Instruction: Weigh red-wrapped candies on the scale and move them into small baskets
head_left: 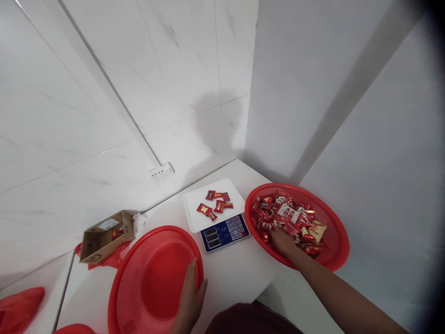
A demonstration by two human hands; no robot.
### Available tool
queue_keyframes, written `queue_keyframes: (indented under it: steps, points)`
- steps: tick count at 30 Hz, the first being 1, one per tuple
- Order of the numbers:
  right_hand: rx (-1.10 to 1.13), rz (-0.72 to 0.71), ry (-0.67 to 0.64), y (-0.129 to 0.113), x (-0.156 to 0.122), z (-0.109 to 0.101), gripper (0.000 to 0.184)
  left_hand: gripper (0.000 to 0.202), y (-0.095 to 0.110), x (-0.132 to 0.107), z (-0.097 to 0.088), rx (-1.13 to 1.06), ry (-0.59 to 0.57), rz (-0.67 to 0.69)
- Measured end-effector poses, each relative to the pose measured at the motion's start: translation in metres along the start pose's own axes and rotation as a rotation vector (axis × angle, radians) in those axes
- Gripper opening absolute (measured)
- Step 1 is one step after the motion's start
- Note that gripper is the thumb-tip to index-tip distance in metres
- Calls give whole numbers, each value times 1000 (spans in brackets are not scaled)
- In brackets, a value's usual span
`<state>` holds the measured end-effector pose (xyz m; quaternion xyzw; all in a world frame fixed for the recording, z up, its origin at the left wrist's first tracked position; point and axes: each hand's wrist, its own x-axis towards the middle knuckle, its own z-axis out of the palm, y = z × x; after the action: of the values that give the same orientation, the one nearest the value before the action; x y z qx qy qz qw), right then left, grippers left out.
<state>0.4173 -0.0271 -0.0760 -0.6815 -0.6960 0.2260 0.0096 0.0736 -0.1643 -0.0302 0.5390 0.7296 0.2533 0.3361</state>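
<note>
My left hand (190, 294) is at the right rim of a red plastic mesh basket (120, 283), fingers over the inner wall and thumb outside. No contents show in this basket. My right hand (282, 242) reaches into a second red basket (335, 232), among a heap of red and gold wrapped candies (288, 213). The candies partly hide its fingertips, so what they grip is unclear. Between the baskets stands a digital scale (225, 233) with a white tray (194, 211). Several red wrapped candies (206, 211) lie scattered on the tray.
An opened cardboard box (107, 236) with a few wrapped items sits on a red plastic bag (111, 259) at the left. Another red bag (21, 308) is farther left. The white table (239, 273) meets tiled walls, with a socket strip (162, 171) above its back edge.
</note>
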Motion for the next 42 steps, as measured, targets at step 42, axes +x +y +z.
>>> queue_keyframes:
  steps: [42]
  points:
    - [885, -312, -506, -169, -91, -33, 28, 40, 82, -5, -3, -550, -180, -162]
